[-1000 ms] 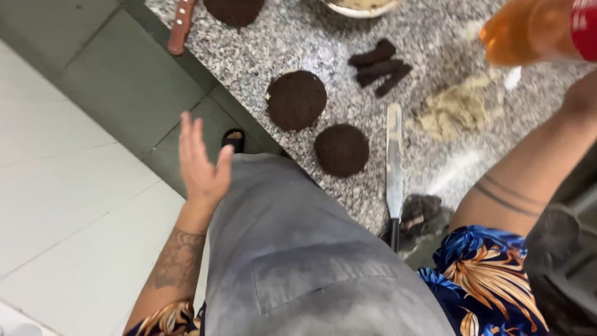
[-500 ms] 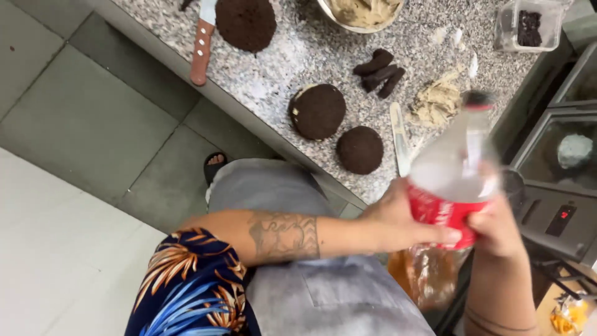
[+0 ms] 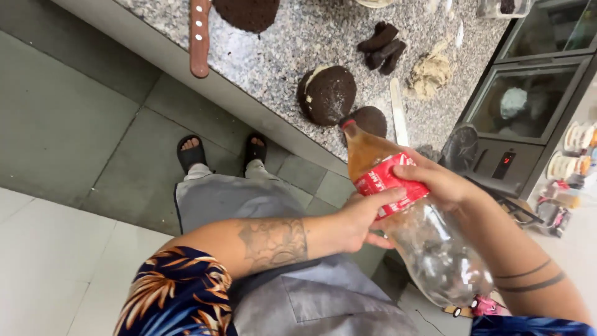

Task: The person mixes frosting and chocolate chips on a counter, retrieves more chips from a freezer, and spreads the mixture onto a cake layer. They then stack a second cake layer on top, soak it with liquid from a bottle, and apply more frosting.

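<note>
Bottle (image 3: 404, 214) now tipped, neck far toward the counter (image 3: 292, 46), left hand (image 3: 357, 218) and right hand (image 3: 444, 183) both wrapped tight around it.

One head-worn view, steeply downward and close over the hands, granite counter (image 3: 298, 43) edge ahead above floor.
</note>
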